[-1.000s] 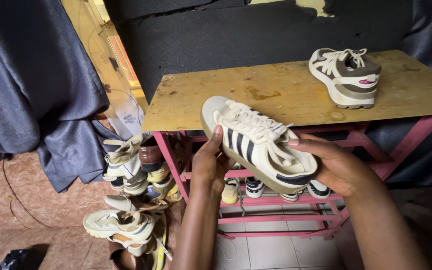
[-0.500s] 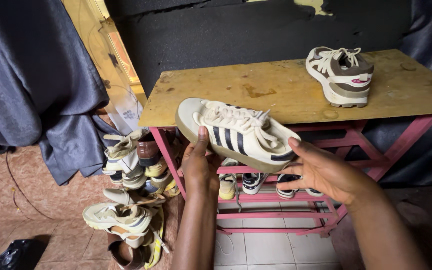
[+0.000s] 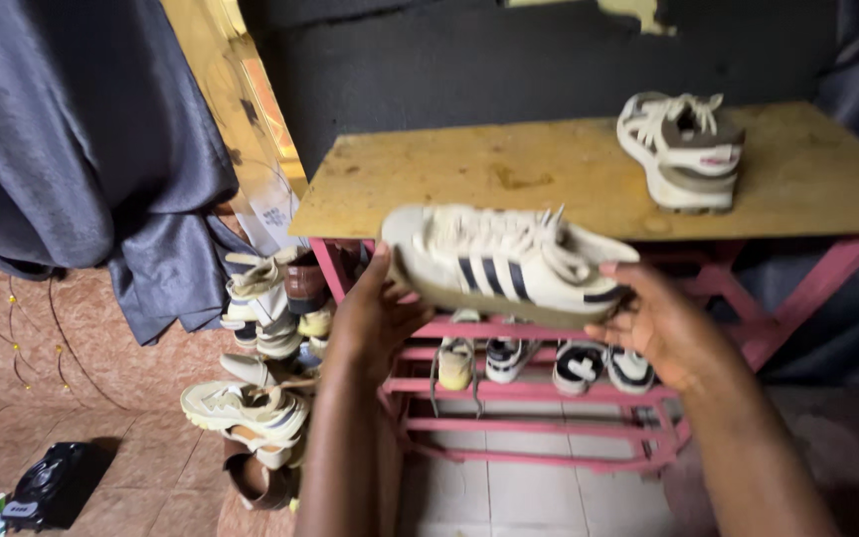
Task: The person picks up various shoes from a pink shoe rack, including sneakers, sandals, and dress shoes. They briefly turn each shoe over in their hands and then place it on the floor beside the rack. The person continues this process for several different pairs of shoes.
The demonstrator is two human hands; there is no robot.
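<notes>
I hold a white sneaker with dark side stripes level in front of a wooden shelf top. My left hand grips its toe end from below. My right hand supports the heel end. A second pale sneaker with a grey heel stands on the shelf top at the right, apart from both hands.
A pink metal rack under the shelf top carries several small shoes. A heap of shoes lies on the floor at the left. A dark curtain hangs at the left. A black object sits on the floor.
The held sneaker has swung from tilted toe-up to nearly level and shifted left and slightly up. Both hands moved with it. The view has drifted a little.
</notes>
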